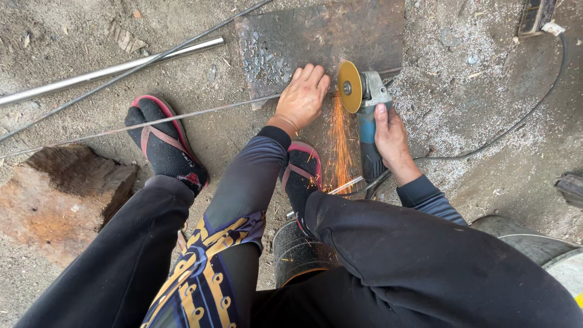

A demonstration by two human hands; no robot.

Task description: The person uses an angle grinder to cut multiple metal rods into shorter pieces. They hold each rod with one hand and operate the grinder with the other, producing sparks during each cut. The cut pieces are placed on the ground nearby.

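Observation:
My right hand (392, 136) grips the blue body of an angle grinder (367, 118). Its yellowish disc (349, 86) touches a thin steel rod (182, 116) lying across a rusty steel plate (322, 36). Orange sparks (341, 146) stream back toward my feet. My left hand (302, 97) lies flat, fingers spread, pressing the rod down on the plate just left of the disc. My right foot (302, 176) in a black sock and red sandal stands under the sparks.
A shiny metal pipe (109, 70) and thin rods lie on the dirt floor at left. My left foot (161, 143) rests beside a rusty slab (57, 200). The grinder's black cable (516, 124) runs right to a socket strip (534, 15). A dark cylinder (294, 252) sits under me.

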